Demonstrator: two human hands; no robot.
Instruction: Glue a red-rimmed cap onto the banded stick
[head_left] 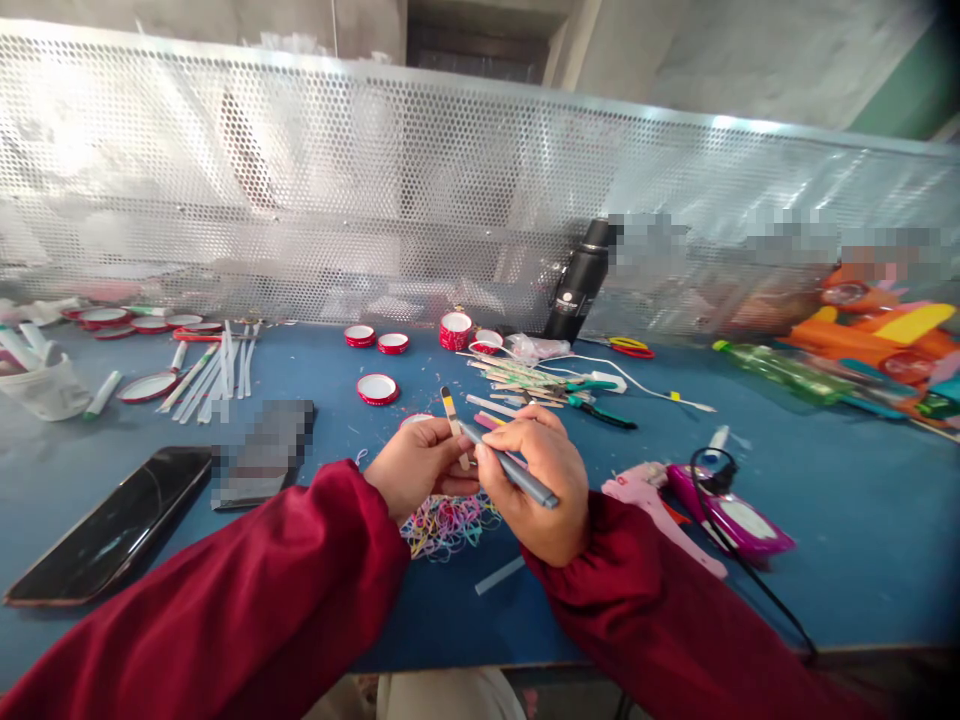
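Observation:
My left hand (427, 458) pinches a wooden craft stick (449, 408) whose upper end is coloured black and yellow. A grey marker pen (529, 482) is gripped in my right hand (544, 475), its front end close to the stick; whether the tip touches is hidden by my fingers. Below both hands lies a tangled pile of coloured rubber bands (450, 528). Just beyond them are pink and white sticks (491, 405) and a bundle of coloured craft sticks (517, 378). A translucent glue stick (499, 576) lies near my right wrist.
Two phones, one black (112, 525), lie left. Red-rimmed lids (377, 389) dot the table. Glue sticks (214, 380) and a cup of markers (56, 385) stand further left. Pliers (600, 405), a black bottle (577, 285), a pink glue gun (660, 510) and a corded magenta device (731, 515) are right.

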